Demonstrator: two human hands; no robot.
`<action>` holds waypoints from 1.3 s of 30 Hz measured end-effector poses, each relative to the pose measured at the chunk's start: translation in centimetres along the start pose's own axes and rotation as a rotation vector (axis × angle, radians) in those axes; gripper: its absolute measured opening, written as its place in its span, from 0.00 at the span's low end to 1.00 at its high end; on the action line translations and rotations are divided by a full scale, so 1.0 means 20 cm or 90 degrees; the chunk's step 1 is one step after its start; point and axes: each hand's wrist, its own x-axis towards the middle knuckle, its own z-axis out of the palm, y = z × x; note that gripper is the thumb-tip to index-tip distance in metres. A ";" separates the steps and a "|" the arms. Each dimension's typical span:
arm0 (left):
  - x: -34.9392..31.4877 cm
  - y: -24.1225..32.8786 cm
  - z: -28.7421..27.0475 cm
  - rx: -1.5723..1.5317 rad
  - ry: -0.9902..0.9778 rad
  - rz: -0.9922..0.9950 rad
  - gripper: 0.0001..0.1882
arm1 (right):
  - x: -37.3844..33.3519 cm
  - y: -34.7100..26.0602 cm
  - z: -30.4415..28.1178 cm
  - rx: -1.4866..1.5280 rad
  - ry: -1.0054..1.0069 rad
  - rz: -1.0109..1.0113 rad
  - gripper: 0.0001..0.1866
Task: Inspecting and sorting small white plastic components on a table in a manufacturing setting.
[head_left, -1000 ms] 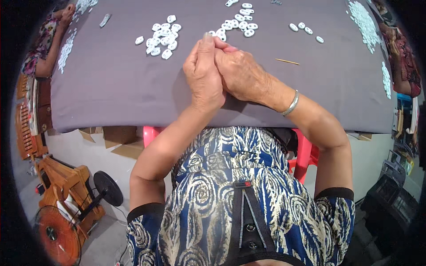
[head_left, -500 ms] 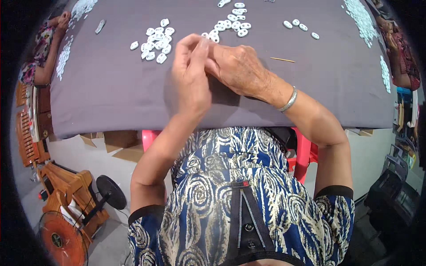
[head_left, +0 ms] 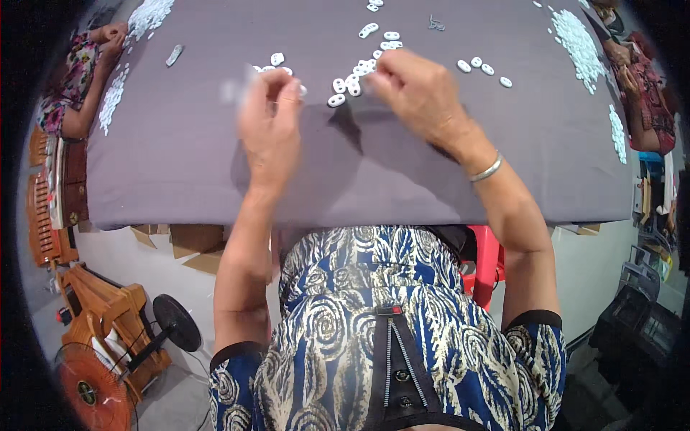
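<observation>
Hands (head_left: 269,129) parted inside tablecloth edge (head_left: 374,218); gap between.

The cloth (head_left: 560,165) is plain purplish-grey; the pieces (head_left: 337,100) at twelve o'clock are white, the bracelet (head_left: 487,168) at two silver, the chair (head_left: 489,262) at four red, the dress (head_left: 323,359) at six blue with cream swirls.
</observation>
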 end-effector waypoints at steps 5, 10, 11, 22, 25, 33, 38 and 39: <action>0.12 -0.08 -0.13 0.186 0.102 0.064 0.08 | 0.01 0.12 -0.06 -0.029 -0.067 0.133 0.10; 0.10 -0.09 -0.10 0.207 0.145 0.079 0.11 | -0.02 0.08 0.00 -0.020 -0.159 0.022 0.09; 0.09 -0.08 -0.09 0.200 0.146 0.084 0.11 | -0.03 0.06 0.01 -0.013 -0.168 0.006 0.08; -0.01 -0.03 0.04 0.192 -0.006 0.091 0.06 | -0.02 0.03 0.03 -0.002 -0.162 0.050 0.10; -0.04 -0.02 0.06 0.176 -0.045 0.094 0.05 | -0.02 0.03 0.06 -0.017 -0.148 0.057 0.10; -0.05 -0.08 0.08 0.258 -0.098 0.164 0.06 | 0.01 0.05 0.09 0.054 -0.163 0.003 0.07; -0.06 -0.11 0.08 0.336 -0.114 0.225 0.09 | 0.01 0.05 0.12 0.058 -0.144 0.001 0.06; -0.06 -0.11 0.08 0.353 -0.115 0.251 0.08 | 0.01 0.04 0.13 0.053 -0.136 -0.002 0.06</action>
